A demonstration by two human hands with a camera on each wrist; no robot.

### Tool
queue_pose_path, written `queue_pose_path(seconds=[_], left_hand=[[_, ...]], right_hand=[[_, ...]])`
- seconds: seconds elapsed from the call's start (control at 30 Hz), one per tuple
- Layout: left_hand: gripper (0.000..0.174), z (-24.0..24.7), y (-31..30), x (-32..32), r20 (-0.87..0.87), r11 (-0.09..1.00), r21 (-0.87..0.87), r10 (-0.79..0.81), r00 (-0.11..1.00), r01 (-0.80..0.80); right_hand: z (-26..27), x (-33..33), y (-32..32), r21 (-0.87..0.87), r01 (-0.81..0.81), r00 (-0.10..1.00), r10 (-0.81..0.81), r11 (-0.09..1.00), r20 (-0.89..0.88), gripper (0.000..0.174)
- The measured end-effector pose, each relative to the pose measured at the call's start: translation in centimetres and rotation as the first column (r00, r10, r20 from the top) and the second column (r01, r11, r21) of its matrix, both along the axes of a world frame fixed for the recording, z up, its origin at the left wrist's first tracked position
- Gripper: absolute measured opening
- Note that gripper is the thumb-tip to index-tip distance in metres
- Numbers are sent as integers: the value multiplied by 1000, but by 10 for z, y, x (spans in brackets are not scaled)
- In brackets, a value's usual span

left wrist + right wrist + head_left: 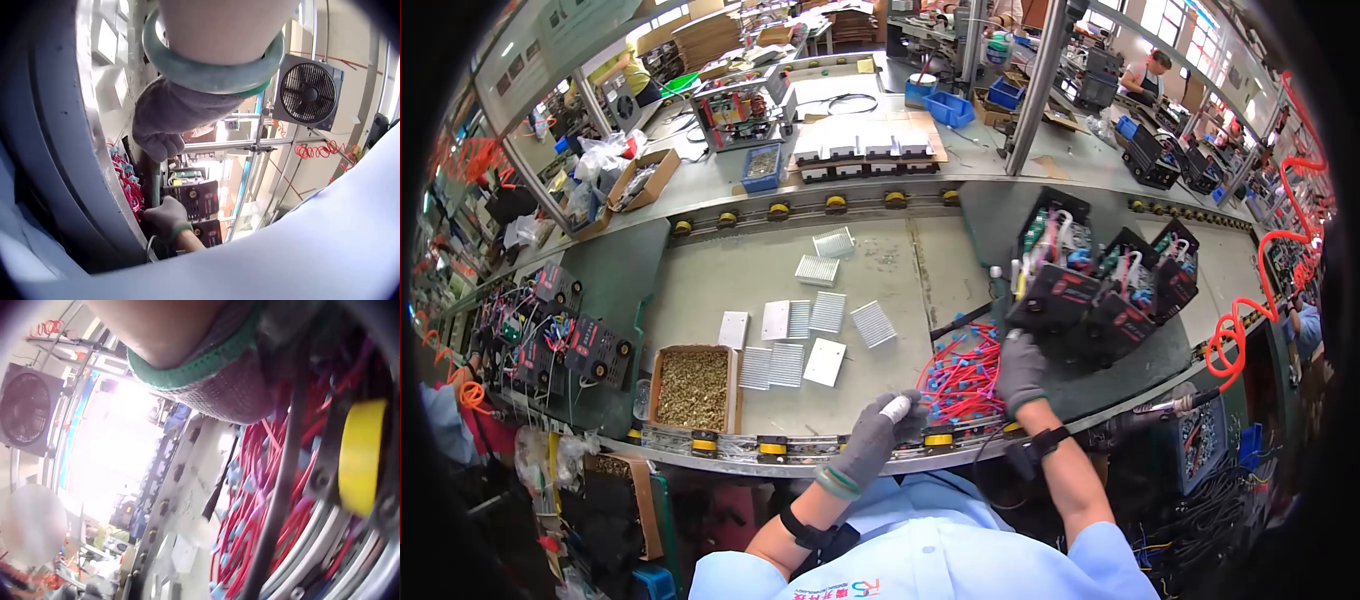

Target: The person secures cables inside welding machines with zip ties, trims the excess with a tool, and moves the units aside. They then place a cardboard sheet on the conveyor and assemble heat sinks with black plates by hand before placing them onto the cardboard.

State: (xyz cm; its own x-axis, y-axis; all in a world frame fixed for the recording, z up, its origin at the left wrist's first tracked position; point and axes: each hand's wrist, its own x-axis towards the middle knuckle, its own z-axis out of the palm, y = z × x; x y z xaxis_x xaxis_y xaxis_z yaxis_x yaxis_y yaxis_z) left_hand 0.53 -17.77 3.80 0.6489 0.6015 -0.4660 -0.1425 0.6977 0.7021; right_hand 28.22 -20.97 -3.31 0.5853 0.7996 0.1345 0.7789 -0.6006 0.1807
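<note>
In the head view my left hand (870,440), in a grey glove, is over the bench's front edge, left of a heap of red wires with blue connectors (965,375). A white patch shows along one finger. In the left wrist view its fingers are loosely curled, with nothing seen in them. My gloved right hand (1022,372) is at the right side of the wire heap, fingertips close to the front of a black boxed unit (1055,297) with open, wired insides. Its fingers are hidden in the right wrist view; I cannot tell whether they hold anything.
Silver finned heat sinks (828,312) lie scattered left of the wires, beside a cardboard box (735,390) of small brass-coloured parts. More black units (1175,270) stand at right and others (600,350) at left. A black-handled tool (960,320) lies behind the wires. A coiled orange hose (1225,345) hangs at right.
</note>
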Motion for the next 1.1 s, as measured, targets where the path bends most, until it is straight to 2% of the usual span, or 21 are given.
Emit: queue_pose_path(seconds=[0.1,0.2,0.23,0.27,0.33,0.37,0.4,0.43,0.47,0.53,0.6,0.7,0.73,0.8,0.83,0.87,0.9,1.0,1.03,1.07,1.1], left_hand=[[40,-2,20,6,-16,970,207,-126,992,127],[43,11,54,10,-110,895,446,35,993,18],[45,2,73,10,-122,833,551,131,984,-43],[50,5,89,6,-178,739,674,183,967,-16],[59,17,109,-6,-192,748,659,270,944,-80],[58,17,118,-13,-139,744,658,272,952,-116],[57,16,126,-20,-87,738,656,281,956,-157],[54,33,125,-29,-92,776,626,180,979,-84],[54,33,129,-36,-101,774,626,200,975,-94],[50,30,134,-51,-184,785,620,143,973,2],[49,25,133,-57,-191,792,610,185,964,-31],[53,14,135,-59,-91,811,564,249,964,-156],[53,12,133,-58,-92,807,567,265,960,-168],[56,12,127,-53,-126,810,547,330,935,-213],[60,5,124,-52,-57,812,521,340,939,-263],[63,5,119,-45,-81,776,550,417,905,-308],[62,4,113,-44,-43,732,612,409,912,-299],[62,-55,113,-34,11,470,815,571,821,-337],[62,-63,112,-39,10,469,811,586,810,-349],[63,-71,112,-43,-284,472,879,640,713,-73],[63,-69,111,-45,-531,500,839,671,517,213]], right_hand=[[14,-62,15,79,-166,967,178,983,-183,45],[15,-112,28,131,-285,819,312,950,-481,43],[30,-133,29,167,-327,769,365,930,-525,43],[44,-146,28,212,-369,711,422,905,-563,43],[55,-158,18,443,-563,425,704,698,-569,53],[77,-153,13,305,-596,224,518,743,-825,49],[79,-148,2,311,-603,211,523,735,-826,49],[75,-142,-13,420,-606,158,620,675,-769,47],[74,-134,-25,521,-604,101,706,603,-701,45],[89,-118,-38,536,-492,146,671,687,-727,32],[104,-102,-46,675,-253,116,715,693,-690,25],[127,-88,-47,677,-222,261,711,702,-652,21],[130,-86,-47,679,-232,249,717,696,-651,21],[133,-83,-40,777,-319,330,832,542,-446,23],[135,-83,-36,800,-345,340,860,491,-381,24],[136,-81,-33,808,-362,362,869,464,-336,25],[137,-81,-32,818,-325,381,858,474,-346,26],[130,-74,-34,814,-231,400,814,533,-420,27],[129,-73,-38,786,-231,409,790,574,-457,25],[127,-71,-43,781,-241,400,792,576,-461,25],[124,-69,-48,741,-299,403,783,602,-474,24]])
